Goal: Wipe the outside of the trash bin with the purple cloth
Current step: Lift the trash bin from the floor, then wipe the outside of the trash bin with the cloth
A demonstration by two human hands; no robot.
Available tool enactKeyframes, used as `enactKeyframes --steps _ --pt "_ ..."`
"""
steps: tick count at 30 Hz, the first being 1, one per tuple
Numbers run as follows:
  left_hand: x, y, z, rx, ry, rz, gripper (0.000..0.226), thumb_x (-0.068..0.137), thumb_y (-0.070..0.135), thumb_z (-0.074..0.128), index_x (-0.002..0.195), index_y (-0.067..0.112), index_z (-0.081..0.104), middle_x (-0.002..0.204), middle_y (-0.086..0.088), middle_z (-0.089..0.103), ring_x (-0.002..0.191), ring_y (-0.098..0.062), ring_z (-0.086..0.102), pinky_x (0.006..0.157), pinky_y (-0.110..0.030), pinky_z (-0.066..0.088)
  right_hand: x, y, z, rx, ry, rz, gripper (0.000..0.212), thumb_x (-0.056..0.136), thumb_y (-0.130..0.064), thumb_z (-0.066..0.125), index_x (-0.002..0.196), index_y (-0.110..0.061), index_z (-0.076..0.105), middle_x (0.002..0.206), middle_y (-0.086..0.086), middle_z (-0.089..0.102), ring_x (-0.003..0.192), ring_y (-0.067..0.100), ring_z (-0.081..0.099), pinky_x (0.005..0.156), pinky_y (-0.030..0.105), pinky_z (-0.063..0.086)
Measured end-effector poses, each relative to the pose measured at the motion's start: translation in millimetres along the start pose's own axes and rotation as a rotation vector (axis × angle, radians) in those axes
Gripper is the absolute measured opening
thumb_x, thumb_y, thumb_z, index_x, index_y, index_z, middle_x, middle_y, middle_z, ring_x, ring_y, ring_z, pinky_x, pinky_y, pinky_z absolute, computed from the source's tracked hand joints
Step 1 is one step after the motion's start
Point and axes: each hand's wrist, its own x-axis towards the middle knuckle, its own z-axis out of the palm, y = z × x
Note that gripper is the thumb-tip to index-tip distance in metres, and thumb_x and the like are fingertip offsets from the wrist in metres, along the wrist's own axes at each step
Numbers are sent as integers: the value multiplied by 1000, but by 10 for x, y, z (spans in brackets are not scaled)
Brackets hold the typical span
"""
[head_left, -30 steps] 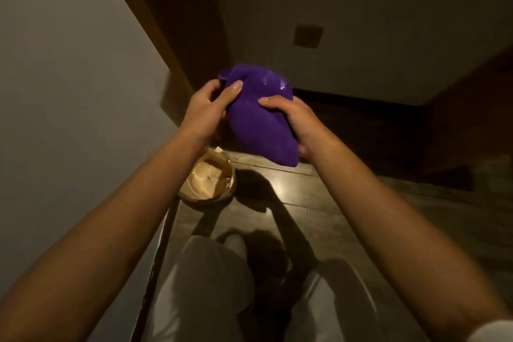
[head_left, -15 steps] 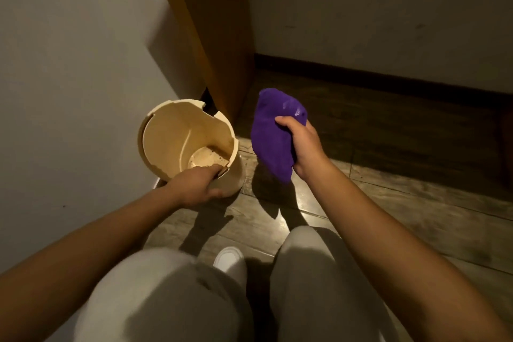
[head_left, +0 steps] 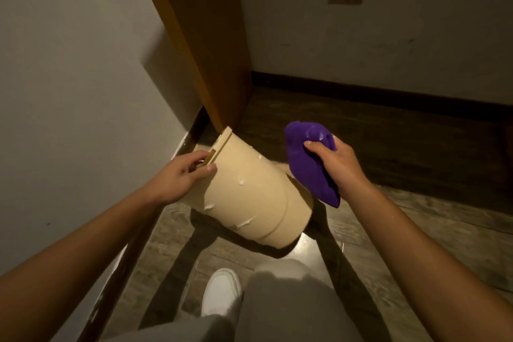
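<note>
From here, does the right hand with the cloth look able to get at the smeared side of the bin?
Probably yes. The right hand holds the purple cloth just beside the bin, which the left hand grips at the rim and tips over. The whitish smears face up, with nothing between.

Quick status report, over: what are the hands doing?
Left hand grips tilted trash bin at rim. Right hand holds purple cloth beside it. Nothing blocking.
</note>
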Motion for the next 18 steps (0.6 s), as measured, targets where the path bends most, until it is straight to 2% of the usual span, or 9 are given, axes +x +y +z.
enactKeyframes --steps 3,6,9,11,13,14,15,17,18 --pt "77 65 135 16 -59 11 19 94 54 58 113 59 61 119 19 61 110 -14 59 82 -38 51 171 109 25 -52 34 -49 18 90 -49 74 104 -44 64 106 -8 72 96 16 70 73 31 54" --pt "136 23 251 67 -52 97 19 91 51 54 107 54 63 106 31 64 102 1 61 76 -28 47 383 119 144 -76 4 -24 19 90 -49 74 104 -43 63 107 -8 71 98 16 69 73 30 52" --pt "263 63 313 141 -22 205 38 89 65 50 112 40 67 107 23 68 102 5 62 79 -27 51 525 100 369 -49 -91 18 26 86 -55 74 105 -40 67 106 -7 73 102 21 70 75 33 54" --pt "375 84 346 186 -6 212 51 89 71 46 109 30 71 105 19 69 98 6 63 75 -25 52 522 111 517 9 -138 64 57 77 -75 68 121 -38 67 115 -4 72 108 25 70 83 38 56" --pt "399 -3 417 183 32 192 45 94 65 48 102 28 72 100 16 71 91 5 66 73 -27 54 465 196 659 24 -135 170 91 71 -92 50 140 -34 59 128 1 67 114 28 67 97 46 54" --pt "379 -84 466 180 74 194 38 96 60 50 98 29 72 97 15 72 88 5 67 71 -27 54 431 229 728 -11 -139 192 90 76 -92 45 143 -34 56 132 2 65 115 27 65 99 46 53" --pt "360 -145 513 183 121 201 29 98 55 51 94 33 70 94 15 73 86 5 68 70 -25 54 411 248 778 -62 -147 164 77 86 -84 44 145 -36 55 137 1 63 116 25 64 98 44 53" --pt "397 -155 538 203 191 215 22 100 49 53 86 37 66 87 15 73 80 5 68 65 -21 54 414 233 813 -114 -134 35 47 102 -55 53 146 -40 54 140 -3 60 117 20 62 94 38 55" --pt "450 -136 514 207 222 220 25 100 48 54 83 35 66 83 13 72 77 4 68 62 -17 53 425 204 830 -109 -119 -29 43 103 -44 57 145 -40 55 137 -6 61 115 17 64 91 35 57"
